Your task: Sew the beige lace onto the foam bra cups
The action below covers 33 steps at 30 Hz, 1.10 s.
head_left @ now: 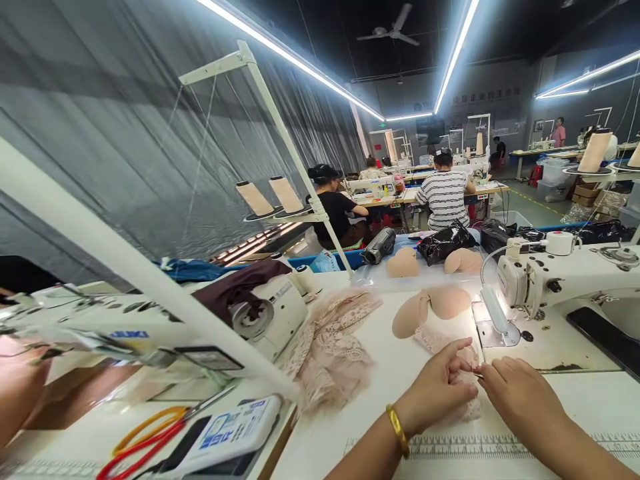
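My left hand (440, 387), with a gold bracelet (397, 430) at the wrist, is closed on a piece of pale pink lace fabric (431, 338) above the white table. The lace shows behind and below its fingers. My right hand (523, 393) meets it fingertip to fingertip, its fingers pinched together. A small metallic tip shows between the two hands; the rest of it is hidden in the right fingers. Just beyond the hands lie joined beige bra cups (450, 302), touching the lace. To the left rests a heap of beige lace fabric (335, 347).
A sewing machine (575, 273) stands at the right, its lamp lit. Another machine (150, 327) is at the left, near red and orange scissors (150, 440) and a white power bank (235, 430). A slanting thread stand (280, 120) rises between. People sew at tables ahead.
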Tool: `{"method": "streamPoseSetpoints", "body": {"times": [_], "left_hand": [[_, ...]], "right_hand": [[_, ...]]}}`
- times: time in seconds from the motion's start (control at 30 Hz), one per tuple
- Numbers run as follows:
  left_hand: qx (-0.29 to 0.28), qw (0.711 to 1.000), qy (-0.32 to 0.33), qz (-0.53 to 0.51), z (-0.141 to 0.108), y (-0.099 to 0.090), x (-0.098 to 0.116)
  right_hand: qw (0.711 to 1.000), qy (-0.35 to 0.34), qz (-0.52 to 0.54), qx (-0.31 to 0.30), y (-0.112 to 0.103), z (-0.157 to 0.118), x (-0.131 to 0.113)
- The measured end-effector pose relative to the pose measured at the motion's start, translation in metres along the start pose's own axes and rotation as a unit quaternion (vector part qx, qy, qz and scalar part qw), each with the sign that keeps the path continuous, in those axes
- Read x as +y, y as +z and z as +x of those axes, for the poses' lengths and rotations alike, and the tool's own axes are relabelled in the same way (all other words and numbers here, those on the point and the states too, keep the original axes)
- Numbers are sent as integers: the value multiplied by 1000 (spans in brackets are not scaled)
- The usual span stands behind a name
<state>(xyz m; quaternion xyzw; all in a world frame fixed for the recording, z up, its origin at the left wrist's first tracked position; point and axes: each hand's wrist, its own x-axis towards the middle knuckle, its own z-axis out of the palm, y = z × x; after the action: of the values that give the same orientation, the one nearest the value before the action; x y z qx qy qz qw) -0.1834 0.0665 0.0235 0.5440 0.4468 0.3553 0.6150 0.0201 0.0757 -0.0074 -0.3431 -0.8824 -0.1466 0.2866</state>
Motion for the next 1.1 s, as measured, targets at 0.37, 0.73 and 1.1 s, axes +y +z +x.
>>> {"method": "streamPoseSetpoints", "body": {"times": [0.37,0.73,1.1], "left_hand": [[371,770,141,500,-71,-114,68],[124,864,94,479,-47,-15,5],[174,931,239,214,-52,-1,-31]], "right_hand": [[994,65,-89,-2,-24,-76,90],[951,93,266,-126,22,60,-12],[665,387,637,-49,-19,50,-26]]}}
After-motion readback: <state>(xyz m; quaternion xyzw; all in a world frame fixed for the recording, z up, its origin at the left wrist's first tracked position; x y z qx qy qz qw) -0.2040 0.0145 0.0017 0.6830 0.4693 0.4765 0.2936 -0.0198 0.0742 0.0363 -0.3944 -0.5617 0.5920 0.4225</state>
